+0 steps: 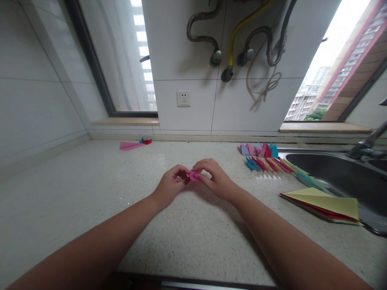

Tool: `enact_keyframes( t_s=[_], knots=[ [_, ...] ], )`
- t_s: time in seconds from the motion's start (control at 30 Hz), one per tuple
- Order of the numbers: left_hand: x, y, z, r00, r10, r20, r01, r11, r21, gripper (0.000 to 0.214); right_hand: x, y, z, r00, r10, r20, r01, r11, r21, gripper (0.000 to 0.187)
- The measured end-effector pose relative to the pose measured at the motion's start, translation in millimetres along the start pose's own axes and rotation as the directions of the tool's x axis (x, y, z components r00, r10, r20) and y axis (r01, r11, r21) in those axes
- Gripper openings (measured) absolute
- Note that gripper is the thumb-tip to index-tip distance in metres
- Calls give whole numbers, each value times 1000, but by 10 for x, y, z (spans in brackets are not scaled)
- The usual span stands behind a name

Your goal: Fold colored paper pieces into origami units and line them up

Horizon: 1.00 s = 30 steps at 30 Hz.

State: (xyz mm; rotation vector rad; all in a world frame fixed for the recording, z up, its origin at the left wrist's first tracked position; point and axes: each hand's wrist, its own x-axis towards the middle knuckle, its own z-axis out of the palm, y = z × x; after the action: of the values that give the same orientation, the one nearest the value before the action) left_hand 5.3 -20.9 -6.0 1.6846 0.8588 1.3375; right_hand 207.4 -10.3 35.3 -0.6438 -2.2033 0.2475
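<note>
Between my two hands, just above the middle of the counter, is a small piece of folded pink paper [194,175]. My left hand [173,182] pinches its left end with thumb and fingertips. From the other side, my right hand [215,179] grips the paper, forefinger arched over the top and thumb below. Fingers cover part of the folds, so the exact shape cannot be made out.
Folded paper pieces in several colours [269,164] stand in rows at the back right, by the sink [320,159]. A stack of folded sheets [323,205], yellow on top, lies nearer. At the back left are a pink folded paper [130,146] and a small red-and-blue one [146,141].
</note>
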Motion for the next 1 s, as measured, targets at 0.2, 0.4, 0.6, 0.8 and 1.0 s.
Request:
enact_keyframes(
  t_s=[0.2,0.4,0.6,0.8,1.0],
  knots=[
    [9,32,-7,998,10,-57,-8,999,37,28,-14,-35,1,999,37,-33,-36,999,27,21],
    [-19,96,-11,996,57,-65,-49,991,122,29,-31,37,23,987,141,-80,-130,983,127,30],
    [-27,109,-23,996,75,-57,-64,981,183,27,-67,242,39,902,425,-78,-389,878,279,52],
    [-35,157,-26,992,120,-43,-107,968,226,24,-66,355,-7,873,484,52,-413,680,606,48],
    [-40,184,-41,987,159,0,-153,948,280,27,-63,351,-40,879,476,36,-355,602,716,25]
  ],
)
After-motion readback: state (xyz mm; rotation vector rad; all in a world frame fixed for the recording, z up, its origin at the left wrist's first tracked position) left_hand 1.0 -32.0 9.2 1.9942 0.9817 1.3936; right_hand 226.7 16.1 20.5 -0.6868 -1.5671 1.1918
